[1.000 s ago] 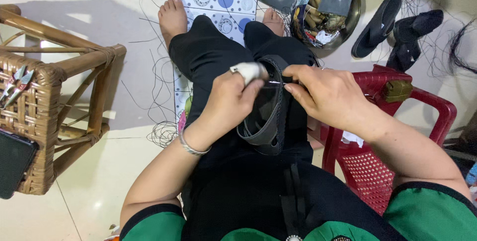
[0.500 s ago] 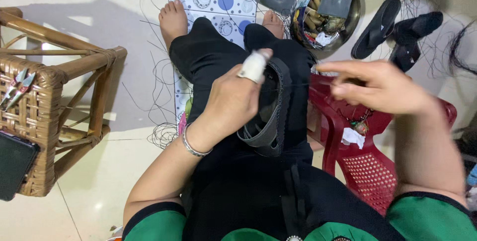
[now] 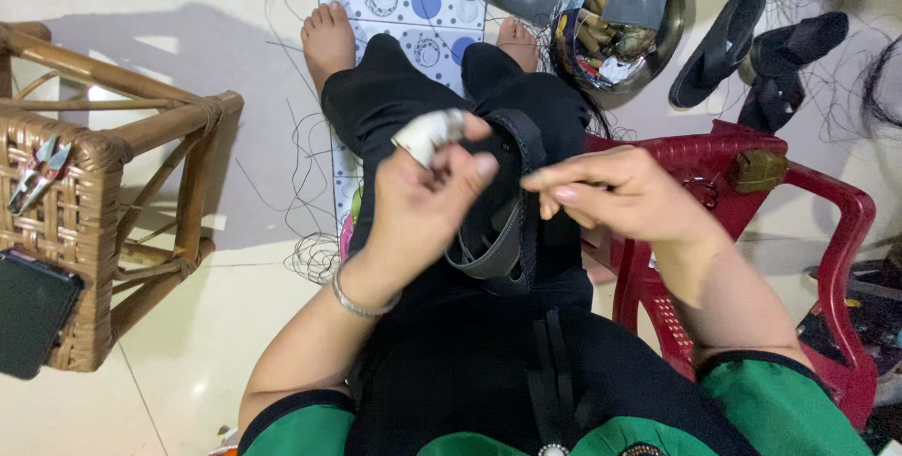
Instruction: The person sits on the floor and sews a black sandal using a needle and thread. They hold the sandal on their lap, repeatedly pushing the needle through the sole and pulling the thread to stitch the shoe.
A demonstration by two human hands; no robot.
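My left hand (image 3: 427,202) grips a black sandal upper (image 3: 503,221) on my lap; its forefinger is wrapped in white tape (image 3: 427,135). My right hand (image 3: 625,198) hovers just to the right of the sandal piece, thumb and forefinger pinched together as if on a fine needle or thread, too thin to make out. Both hands are over my black-trousered knees. Loose black thread trails over the floor below.
A cane stool (image 3: 89,202) with small snips (image 3: 33,174) and a dark phone (image 3: 33,310) stands at left. A red plastic chair (image 3: 799,221) is at right. A metal bowl (image 3: 620,33) of scraps, black sandals (image 3: 719,47) and a patterned mat (image 3: 404,0) lie ahead.
My right hand pulled away to the right from the sandal piece, then came back in towards it. My left hand kept its hold and shifted slightly.
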